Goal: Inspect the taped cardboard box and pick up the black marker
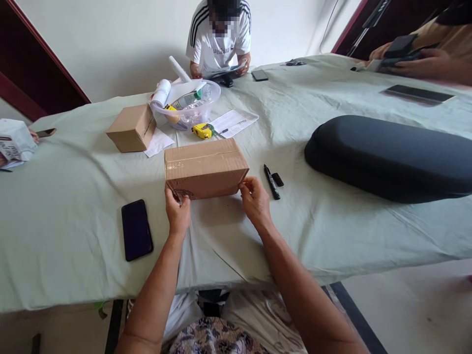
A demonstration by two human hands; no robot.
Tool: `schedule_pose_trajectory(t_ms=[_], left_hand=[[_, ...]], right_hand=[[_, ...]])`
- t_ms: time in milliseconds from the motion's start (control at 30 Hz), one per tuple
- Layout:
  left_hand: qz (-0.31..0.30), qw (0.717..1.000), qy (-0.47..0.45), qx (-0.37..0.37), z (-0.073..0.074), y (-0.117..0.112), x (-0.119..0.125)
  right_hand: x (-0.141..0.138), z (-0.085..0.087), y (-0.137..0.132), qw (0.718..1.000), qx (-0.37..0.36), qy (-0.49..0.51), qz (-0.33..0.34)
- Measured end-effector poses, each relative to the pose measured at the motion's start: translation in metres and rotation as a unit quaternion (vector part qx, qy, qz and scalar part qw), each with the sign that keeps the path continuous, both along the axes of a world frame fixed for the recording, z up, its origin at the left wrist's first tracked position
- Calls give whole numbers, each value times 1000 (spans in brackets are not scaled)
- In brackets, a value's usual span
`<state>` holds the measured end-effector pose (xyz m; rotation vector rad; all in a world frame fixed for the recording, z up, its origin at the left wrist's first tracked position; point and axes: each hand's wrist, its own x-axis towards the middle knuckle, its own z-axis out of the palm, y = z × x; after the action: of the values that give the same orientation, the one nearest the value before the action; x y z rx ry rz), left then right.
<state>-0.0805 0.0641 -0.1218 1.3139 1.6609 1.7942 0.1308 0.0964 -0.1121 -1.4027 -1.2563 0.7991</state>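
Note:
A brown cardboard box, with tape along its top, is held between my two hands just in front of me. My left hand grips its near left corner, thumb on the front face. At the near right corner, my right hand pinches the lower edge. Some fingertips are hidden behind the box. Whether its underside rests fully on the cloth I cannot tell. A black marker pen lies right of my right hand, beside a small black cap. Left of my left hand lies a dark smartphone.
Beyond the box stand a second cardboard box, a plastic basin of odds and ends, a yellow tape measure and a printed sheet. A large black case occupies the right. Other people sit around the cloth-covered table.

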Motion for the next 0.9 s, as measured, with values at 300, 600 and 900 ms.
schedule_pose_trajectory(t_ms=[300,600,900], left_hand=[[119,967,129,184,34,-14,-2],[100,951,149,250,39,-15,-4],[67,912,232,331,49,-18,-6]], right_hand=[[-8,15,-7,982,-107,149,51],[-11,31,-18,954,-170,189,159],[-12,22,-17,949,-202,99,221]])
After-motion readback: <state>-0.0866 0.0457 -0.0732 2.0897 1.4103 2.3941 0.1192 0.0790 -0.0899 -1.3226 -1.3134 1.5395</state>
